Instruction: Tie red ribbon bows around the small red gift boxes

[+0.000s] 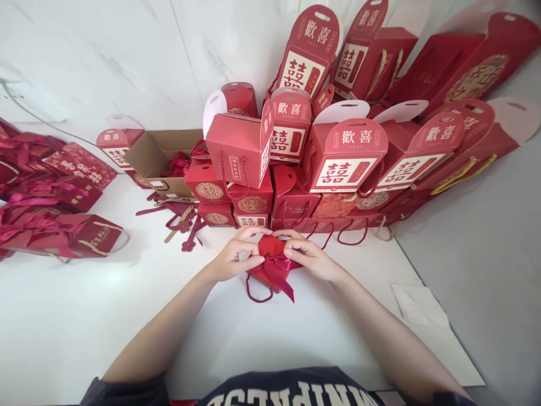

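A small red gift box (257, 272) sits on the white table in front of me, a dark red cord handle (258, 299) hanging from its near side. Across its top lies a crimson satin ribbon (281, 277) tied in a bow, one tail trailing toward me. My left hand (236, 255) curls in from the left, its thumb and fingers closed at the bow's left side. From the right, my right hand (311, 258) pinches the bow's other side between thumb and fingers. The index fingers of both hands nearly meet behind the box. The fingers partly hide the knot.
Stacked red gift boxes (346, 155) with cord handles fill the back and right, against the wall. A cardboard box (147, 155) holding red pieces stands at back left, with loose ribbon strips (186, 225) before it. Ribboned boxes (93, 234) lie far left; white paper (418, 304) lies right.
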Demonstrator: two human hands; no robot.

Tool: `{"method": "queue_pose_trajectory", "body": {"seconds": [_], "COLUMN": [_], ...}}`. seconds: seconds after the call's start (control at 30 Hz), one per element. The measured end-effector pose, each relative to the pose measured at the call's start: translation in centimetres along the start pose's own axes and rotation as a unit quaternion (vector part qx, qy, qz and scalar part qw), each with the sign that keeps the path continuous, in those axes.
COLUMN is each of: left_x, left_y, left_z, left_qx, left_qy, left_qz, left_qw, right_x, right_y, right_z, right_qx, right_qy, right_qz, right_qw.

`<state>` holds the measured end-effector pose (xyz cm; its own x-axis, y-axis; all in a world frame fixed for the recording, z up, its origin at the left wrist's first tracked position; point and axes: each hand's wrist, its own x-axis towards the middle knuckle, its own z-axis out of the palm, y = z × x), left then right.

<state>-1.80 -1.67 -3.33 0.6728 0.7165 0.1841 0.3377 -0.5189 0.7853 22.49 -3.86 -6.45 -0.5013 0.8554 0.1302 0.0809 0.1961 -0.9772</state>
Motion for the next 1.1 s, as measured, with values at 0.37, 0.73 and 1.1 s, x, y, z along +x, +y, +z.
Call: {"method": "queue_pose_trajectory", "body": {"seconds": [0.37,0.73,1.1], "left_x": [0.3,0.5,0.4], "left_y": [-0.8,-0.8,-0.4], "left_z": [-0.5,0.3,0.5], "left_qx": [0.013,-0.073,-0.079], "left_qy": [-0.013,-0.003,0.03], "left_qz": [0.025,0.006,-0.031], "left_qw": [1.0,0.997,0.996], "right_x": [-0.1,-0.4,-2.2], "right_y": [0.2,-1.0,-5.2], "right_z": [-0.4,-0.2,6.2], "right_qx": [-0.019,-0.068,-0.38], "right_qy": [-0.008,0.038,0.151], "right_qz": [-0.034,-0.037,-0.084], "right_qw": [0.999,0.996,0.909]}}
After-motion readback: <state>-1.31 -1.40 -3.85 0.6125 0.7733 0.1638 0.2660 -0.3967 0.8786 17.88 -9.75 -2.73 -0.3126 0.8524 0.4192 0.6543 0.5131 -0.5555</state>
